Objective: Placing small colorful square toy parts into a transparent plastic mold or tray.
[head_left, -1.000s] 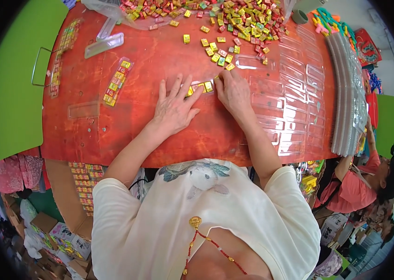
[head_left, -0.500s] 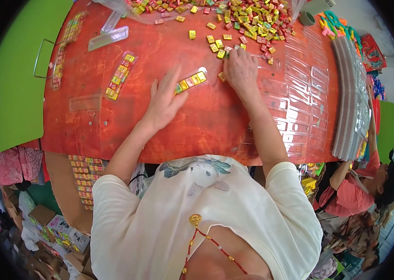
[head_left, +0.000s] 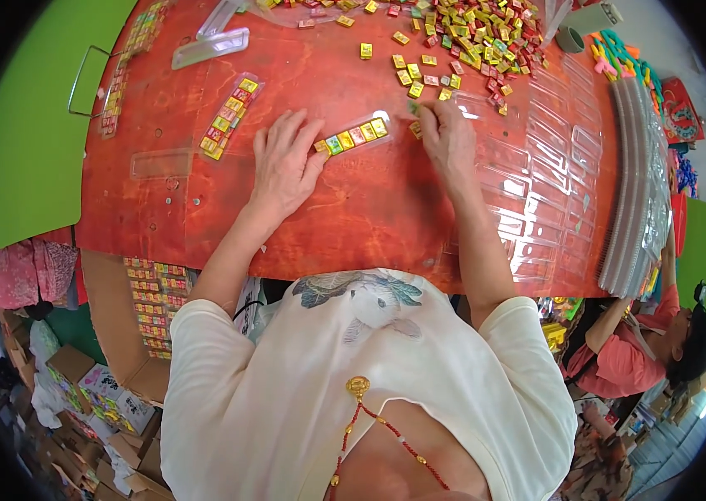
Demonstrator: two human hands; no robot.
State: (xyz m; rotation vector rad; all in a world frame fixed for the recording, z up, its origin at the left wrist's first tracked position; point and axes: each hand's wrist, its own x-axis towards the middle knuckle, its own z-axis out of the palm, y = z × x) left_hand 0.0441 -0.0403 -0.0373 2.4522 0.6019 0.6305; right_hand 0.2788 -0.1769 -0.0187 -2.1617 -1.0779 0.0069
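Observation:
A narrow clear plastic tray (head_left: 381,119) lies tilted on the red table, with a row of small yellow, red and green blocks (head_left: 355,135) along it. At its lower left end rests my left hand (head_left: 284,163), open, thumb and forefinger apart on either side of the end block (head_left: 321,147). My right hand (head_left: 452,149) is beyond the tray's right end, its fingers curled down and closed on a small green block (head_left: 414,108). Close by its fingertips, a yellow block (head_left: 416,129) lies on the table. The palm side of the right hand is hidden.
A pile of blocks (head_left: 487,42) lies at the back. A filled tray (head_left: 231,117) sits on the left; clear trays (head_left: 549,167) spread to the right, beside tall stacked trays (head_left: 633,184). A metal handle (head_left: 77,92) stands at the left edge. Another person (head_left: 629,342) is at right.
My right hand has drawn back a little from the pile with the green block at its fingertips. My left hand's fingers have bent in around the tray's end. The whole view has shifted slightly.

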